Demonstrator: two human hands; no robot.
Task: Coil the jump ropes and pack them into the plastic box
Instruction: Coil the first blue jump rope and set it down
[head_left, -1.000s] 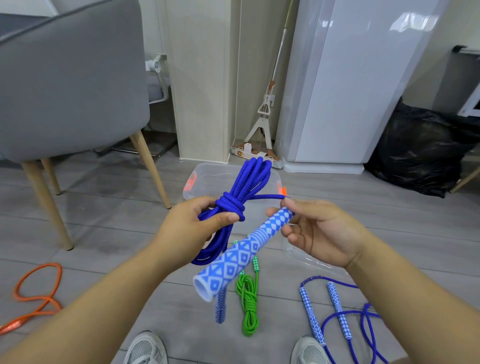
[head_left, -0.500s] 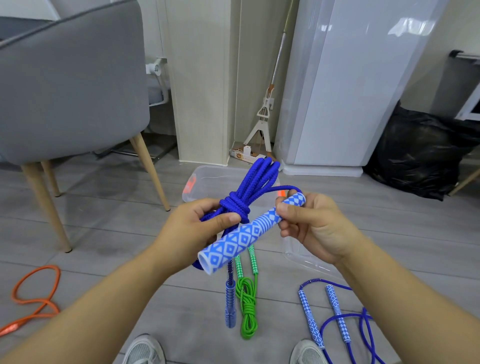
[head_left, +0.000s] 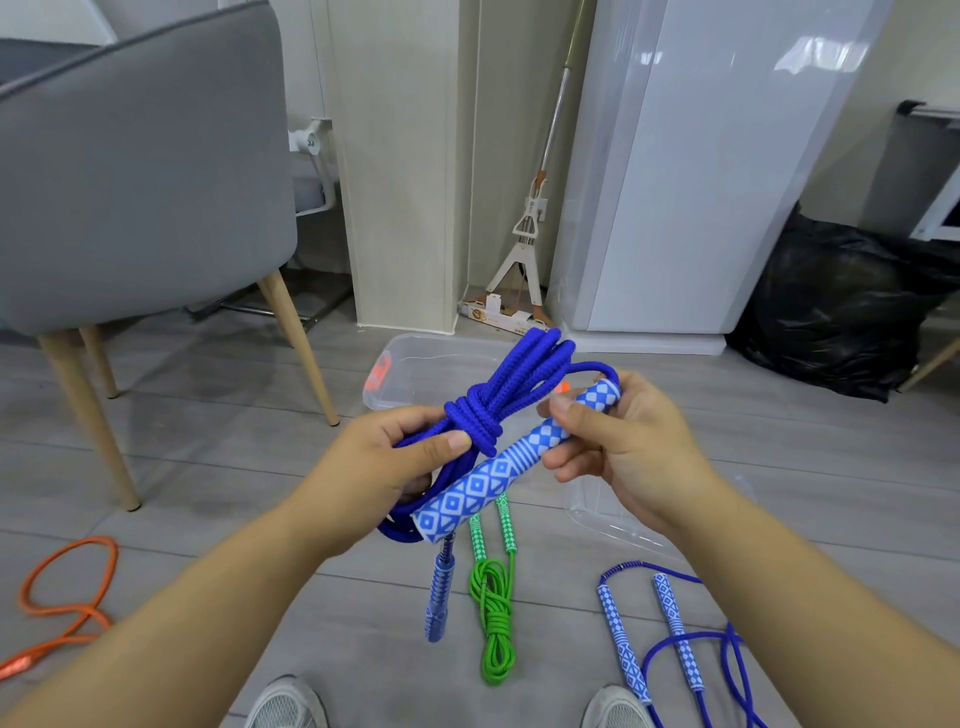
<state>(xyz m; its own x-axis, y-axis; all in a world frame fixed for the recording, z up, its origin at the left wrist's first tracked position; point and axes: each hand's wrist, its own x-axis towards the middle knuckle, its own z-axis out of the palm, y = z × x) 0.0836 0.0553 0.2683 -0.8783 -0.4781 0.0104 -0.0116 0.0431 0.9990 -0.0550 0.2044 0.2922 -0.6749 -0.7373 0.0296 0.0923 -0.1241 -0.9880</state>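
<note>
The left hand (head_left: 395, 457) pinches the coiled blue jump rope (head_left: 498, 395) at its wrapped waist, thumb flat on the turns. The right hand (head_left: 623, 441) grips the upper end of the patterned handle (head_left: 498, 478) between thumb and curled fingers. The handle slants down across the bundle toward the person, and a short loop of cord joins its top to the coil.

The step looks like finishing this bundle. It would go best if the left thumb stays on the wraps so they cannot slacken while the right hand lays the handle alongside the coil. The rope's 2nd handle (head_left: 439, 592) dangles below the left grip and probably needs gathering in first, or it may catch on the rim.

The clear plastic box (head_left: 415, 364) sits on the floor just beyond both grips, open-topped and partly hidden by the bundle. A clear plastic piece (head_left: 613, 514), likely its lid, lies under the right wrist.

Nearer the person, below the grips, lie a coiled green rope (head_left: 493, 613) and a loose blue rope (head_left: 675, 623) with 2 handles. An orange rope (head_left: 67, 597) lies well off to the left. A grey chair (head_left: 140, 171) stands left of the box and a black bag (head_left: 841, 312) far right, neither in the path
</note>
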